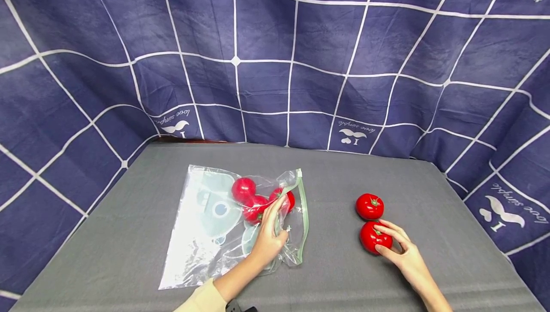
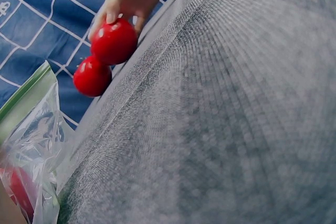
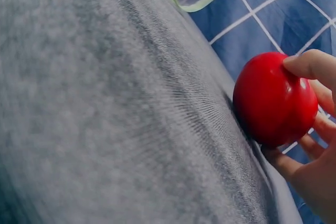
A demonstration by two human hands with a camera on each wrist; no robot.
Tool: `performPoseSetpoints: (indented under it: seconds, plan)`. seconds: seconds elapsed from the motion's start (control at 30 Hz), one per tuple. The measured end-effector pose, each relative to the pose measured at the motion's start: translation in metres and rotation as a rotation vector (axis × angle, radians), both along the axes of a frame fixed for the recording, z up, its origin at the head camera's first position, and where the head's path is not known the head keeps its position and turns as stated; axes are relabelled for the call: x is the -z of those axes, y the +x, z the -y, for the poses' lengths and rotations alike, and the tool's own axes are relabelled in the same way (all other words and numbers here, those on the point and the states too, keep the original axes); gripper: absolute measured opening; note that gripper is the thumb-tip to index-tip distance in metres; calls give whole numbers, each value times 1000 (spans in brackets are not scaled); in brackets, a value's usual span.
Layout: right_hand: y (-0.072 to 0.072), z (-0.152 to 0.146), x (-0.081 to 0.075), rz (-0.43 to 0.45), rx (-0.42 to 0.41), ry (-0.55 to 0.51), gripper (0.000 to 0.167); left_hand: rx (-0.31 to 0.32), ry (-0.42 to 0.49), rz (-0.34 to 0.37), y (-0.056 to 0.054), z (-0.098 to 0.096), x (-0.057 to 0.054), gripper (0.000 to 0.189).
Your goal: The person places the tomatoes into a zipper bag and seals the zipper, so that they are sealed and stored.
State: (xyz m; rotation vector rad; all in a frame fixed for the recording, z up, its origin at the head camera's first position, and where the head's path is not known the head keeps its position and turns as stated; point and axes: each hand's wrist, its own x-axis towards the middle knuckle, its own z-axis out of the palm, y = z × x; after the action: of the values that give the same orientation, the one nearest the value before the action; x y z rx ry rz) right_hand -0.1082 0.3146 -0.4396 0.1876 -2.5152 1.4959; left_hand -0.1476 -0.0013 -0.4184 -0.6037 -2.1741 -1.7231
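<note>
A clear zip bag (image 1: 180, 254) with a pale printed pattern lies flat, its green-edged mouth facing right. Inside it are several red tomatoes (image 1: 243, 190), seen through the plastic. My left hand (image 1: 267, 238) holds the upper lip of the mouth, fingers stretched toward the tomatoes and thumb apart on the near side. To the right, my right hand (image 1: 406, 252) grips a tomato (image 1: 372, 238) between thumb and fingers. In the right wrist view this tomato (image 3: 270, 98) sits low over the grey cloth. Another tomato (image 1: 368, 206) with a green stem stands just behind it.
A grey cloth (image 1: 331, 269) covers the table. Behind and at both sides hangs a dark blue curtain (image 1: 266, 88) with white grid lines, meeting the table's back edge. A small dark object (image 1: 238, 307) shows by the left sleeve.
</note>
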Motion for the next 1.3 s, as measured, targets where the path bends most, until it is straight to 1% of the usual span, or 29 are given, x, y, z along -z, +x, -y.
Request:
performPoseSetpoints:
  seconds: [0.1, 0.2, 0.27, 0.37, 0.4, 0.53, 0.6, 0.63, 0.73, 0.83, 0.93, 1.1, 1.2, 1.3]
  plan:
    - [2, 4, -2, 3, -4, -10, 40, 1, -2, 10, 1, 1, 0, 74]
    - [3, 8, -6, -15, -10, -42, 39, -1, -6, 18, 1, 2, 0, 75]
    - [2, 10, -10, -33, -14, -68, 39, -1, -3, 25, 1, 2, -1, 76]
    - [1, 14, -17, -38, -19, -89, 39, 0, 1, 30, -1, 1, -1, 77]
    - [1, 16, -20, -38, -28, -104, 39, -2, 1, 32, -3, 1, 2, 77]
    - [-4, 25, -29, -27, -50, -138, 39, -8, -5, 18, -13, 0, 21, 82]
    - [-9, 31, -32, -15, -64, -152, 39, -13, -8, 7, -18, 0, 31, 85]
    - [-12, 34, -33, -12, -69, -144, 39, -13, -8, -2, -19, 0, 34, 86]
    - [-20, 44, -36, -1, -89, -131, 39, -15, -17, -18, -19, 0, 36, 85]
    - [-28, 55, -35, 1, -112, -120, 39, -26, -34, -33, -17, 0, 38, 84]
    - [-38, 65, -32, 15, -123, -142, 39, -34, -49, -46, -15, -1, 39, 84]
    - [-60, 82, -22, 35, -145, -191, 39, -44, -60, -87, -16, -1, 39, 83]
    - [-73, 92, -16, 46, -174, -218, 40, -40, -54, -90, -18, -1, 38, 82]
    - [-83, 103, -11, 52, -200, -235, 40, -32, -49, -78, -18, -2, 37, 81]
